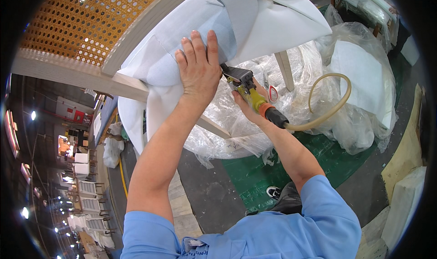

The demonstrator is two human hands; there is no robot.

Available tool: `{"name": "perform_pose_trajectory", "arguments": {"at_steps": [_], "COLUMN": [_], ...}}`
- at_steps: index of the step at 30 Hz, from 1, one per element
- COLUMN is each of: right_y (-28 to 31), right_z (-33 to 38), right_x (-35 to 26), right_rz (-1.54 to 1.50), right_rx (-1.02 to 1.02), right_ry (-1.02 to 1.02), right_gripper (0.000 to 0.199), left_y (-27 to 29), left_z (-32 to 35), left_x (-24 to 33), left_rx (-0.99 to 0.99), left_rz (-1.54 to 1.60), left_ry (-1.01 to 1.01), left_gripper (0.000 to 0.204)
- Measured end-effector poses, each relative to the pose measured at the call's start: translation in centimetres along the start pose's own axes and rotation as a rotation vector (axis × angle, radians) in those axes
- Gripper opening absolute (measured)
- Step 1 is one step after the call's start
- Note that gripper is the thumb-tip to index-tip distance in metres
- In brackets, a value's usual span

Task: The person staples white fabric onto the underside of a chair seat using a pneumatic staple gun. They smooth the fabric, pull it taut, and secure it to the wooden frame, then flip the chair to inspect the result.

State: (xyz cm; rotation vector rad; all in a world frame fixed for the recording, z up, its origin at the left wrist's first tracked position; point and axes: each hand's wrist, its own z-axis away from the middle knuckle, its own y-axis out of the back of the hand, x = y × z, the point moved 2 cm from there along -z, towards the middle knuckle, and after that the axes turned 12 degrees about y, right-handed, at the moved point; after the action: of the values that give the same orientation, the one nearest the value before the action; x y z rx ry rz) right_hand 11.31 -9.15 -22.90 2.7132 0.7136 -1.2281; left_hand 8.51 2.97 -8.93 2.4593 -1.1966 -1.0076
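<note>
Air tool, yellow-green with a black nose and orange collar, pointed up-left beside the bare left hand, its long axis diagonal, near bluish-white fabric on a pale wooden frame; contact was hidden. The right hand gripped its body. The left lay flat on the fabric, fingers extended. Crumpled clear plastic partly enclosed a white sheet.

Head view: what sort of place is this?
Probably a furniture workshop: a cane panel in a wooden frame, a hose-fed tool in the right hand, and chairs lined up at left.
</note>
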Motion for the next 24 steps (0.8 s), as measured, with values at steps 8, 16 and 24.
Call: {"name": "perform_pose_trajectory", "arguments": {"at_steps": [8, 16, 24], "right_y": [-0.2, -0.3, -0.3], "right_z": [0.5, 0.1, 0.1], "right_x": [-0.3, 0.6, 0.5], "right_rz": [-0.05, -0.068, -0.088], "right_rx": [0.037, 0.028, 0.018], "right_ry": [0.023, 0.073, 0.02], "right_gripper": [0.052, 0.059, 0.059], "left_y": [-0.5, -0.4, -0.4], "left_z": [0.1, 0.1, 0.1], "left_x": [-0.1, -0.1, 0.0], "left_rx": [-0.028, -0.059, -0.07], "left_rz": [-0.023, -0.004, -0.009], "left_ry": [0.019, 0.022, 0.028], "left_gripper": [0.104, 0.108, 0.111]}}
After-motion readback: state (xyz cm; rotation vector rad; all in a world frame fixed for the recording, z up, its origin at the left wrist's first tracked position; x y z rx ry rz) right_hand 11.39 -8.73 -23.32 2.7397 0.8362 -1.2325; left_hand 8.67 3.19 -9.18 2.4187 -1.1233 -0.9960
